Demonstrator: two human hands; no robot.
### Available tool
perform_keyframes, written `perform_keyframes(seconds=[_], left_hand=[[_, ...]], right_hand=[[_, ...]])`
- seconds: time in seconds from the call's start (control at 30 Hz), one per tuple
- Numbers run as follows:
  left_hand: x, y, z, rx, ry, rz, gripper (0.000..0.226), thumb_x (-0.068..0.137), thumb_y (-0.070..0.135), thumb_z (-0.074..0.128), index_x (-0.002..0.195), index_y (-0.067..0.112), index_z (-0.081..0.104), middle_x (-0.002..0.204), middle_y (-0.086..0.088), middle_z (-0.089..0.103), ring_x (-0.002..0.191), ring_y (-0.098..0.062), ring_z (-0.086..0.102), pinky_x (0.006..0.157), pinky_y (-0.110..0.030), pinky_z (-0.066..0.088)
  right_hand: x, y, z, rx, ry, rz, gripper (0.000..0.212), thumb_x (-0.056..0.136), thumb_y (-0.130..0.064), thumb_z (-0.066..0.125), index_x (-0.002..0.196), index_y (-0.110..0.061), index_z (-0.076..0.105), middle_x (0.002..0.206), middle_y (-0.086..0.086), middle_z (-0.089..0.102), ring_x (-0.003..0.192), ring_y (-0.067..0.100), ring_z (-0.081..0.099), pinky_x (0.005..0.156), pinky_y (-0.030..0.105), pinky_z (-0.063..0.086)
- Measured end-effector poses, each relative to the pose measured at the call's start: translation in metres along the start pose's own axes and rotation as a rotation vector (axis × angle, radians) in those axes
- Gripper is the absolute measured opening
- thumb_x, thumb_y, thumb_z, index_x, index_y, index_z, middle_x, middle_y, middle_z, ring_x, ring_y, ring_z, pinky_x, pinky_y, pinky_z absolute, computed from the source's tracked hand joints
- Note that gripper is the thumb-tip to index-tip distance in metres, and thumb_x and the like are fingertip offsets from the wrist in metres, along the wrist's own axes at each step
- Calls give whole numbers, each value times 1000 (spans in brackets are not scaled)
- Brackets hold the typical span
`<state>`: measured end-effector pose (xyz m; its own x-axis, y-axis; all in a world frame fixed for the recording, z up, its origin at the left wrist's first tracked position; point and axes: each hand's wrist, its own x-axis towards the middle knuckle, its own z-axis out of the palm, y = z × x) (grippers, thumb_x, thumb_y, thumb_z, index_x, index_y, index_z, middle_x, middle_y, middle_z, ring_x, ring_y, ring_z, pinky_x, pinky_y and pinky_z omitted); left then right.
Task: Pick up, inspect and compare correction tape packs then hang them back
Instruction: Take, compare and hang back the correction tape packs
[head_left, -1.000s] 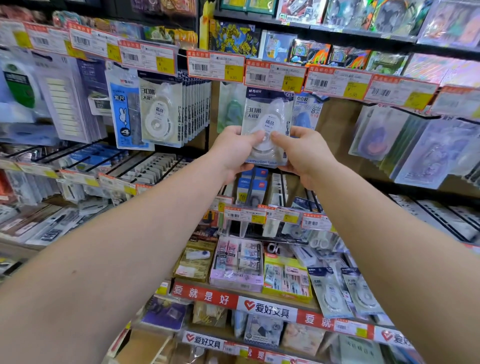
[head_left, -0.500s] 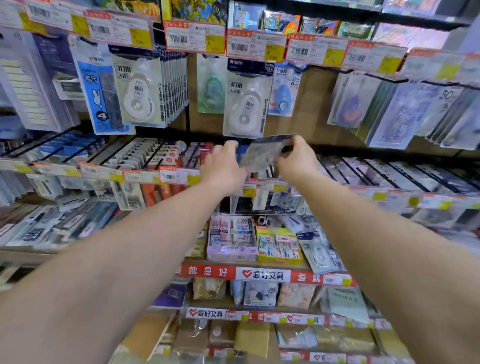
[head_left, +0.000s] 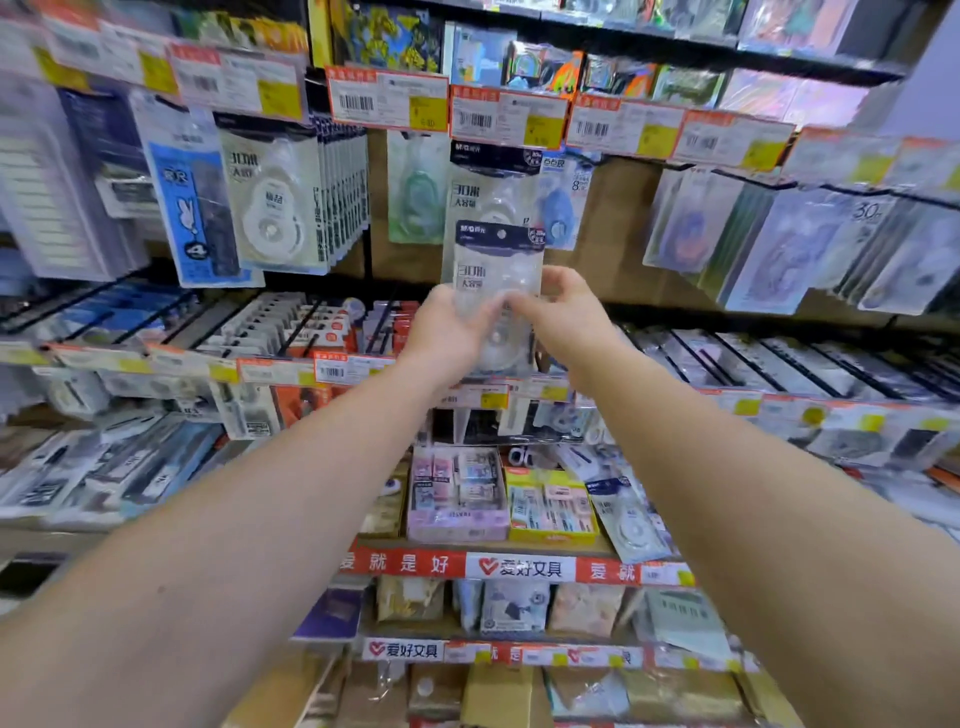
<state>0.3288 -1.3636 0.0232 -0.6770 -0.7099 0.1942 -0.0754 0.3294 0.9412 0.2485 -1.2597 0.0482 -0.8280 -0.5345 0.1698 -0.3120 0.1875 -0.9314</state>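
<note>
Correction tape pack (head_left: 496, 270) upright at frame centre, pinched between both hands.
Left hand (head_left: 451, 332) and right hand (head_left: 563, 317) close on its lower edges; keep it level, aiming its hang hole at the peg of the matching hung pack (head_left: 480, 182) just above.

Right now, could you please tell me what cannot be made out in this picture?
- Held pack, head view: lower half hidden by left hand and right hand.
- Price tags: print blurred.
- Hanging pack behind: partly covered by held pack.
</note>
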Motion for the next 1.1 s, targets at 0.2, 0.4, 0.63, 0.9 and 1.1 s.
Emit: perform_keyframes(seconds=[0.2,0.4,0.63,0.9,1.1], left_hand=[[9,12,-17,-233,-59,-59,44,92,44,62,124,13,58,117,-6,69,104,-23,66,90,-41,54],[20,15,-29,-231,-39,13,36,91,34,69,121,17,59,113,-4,71,98,-24,71,69,-40,62],[25,37,-30,-243,3,53,25,94,30,66,116,20,63,108,1,70,93,-15,67,66,-31,62],[20,44,-33,-292,1,38,27,93,31,66,119,21,70,105,2,74,89,-14,71,57,-25,56],[14,42,-37,-313,12,1,20,91,32,69,110,25,71,102,4,75,84,-14,68,56,-26,53]], right_hand=[[9,-6,0,121,-51,35,25,91,-37,66,105,-17,66,107,9,72,100,31,70,79,50,58],[29,-25,-2,187,-16,-83,35,92,-34,67,119,-13,61,105,0,71,92,19,71,62,32,56],[43,-41,-6,194,-25,-104,26,93,-38,65,109,-17,61,100,2,71,70,8,67,52,21,51],[43,-48,-3,203,11,-100,25,90,-41,67,99,-18,67,106,9,75,92,25,73,75,41,61],[34,-49,-1,176,28,-65,35,90,-40,67,101,-7,68,108,17,74,84,26,70,67,35,56]])
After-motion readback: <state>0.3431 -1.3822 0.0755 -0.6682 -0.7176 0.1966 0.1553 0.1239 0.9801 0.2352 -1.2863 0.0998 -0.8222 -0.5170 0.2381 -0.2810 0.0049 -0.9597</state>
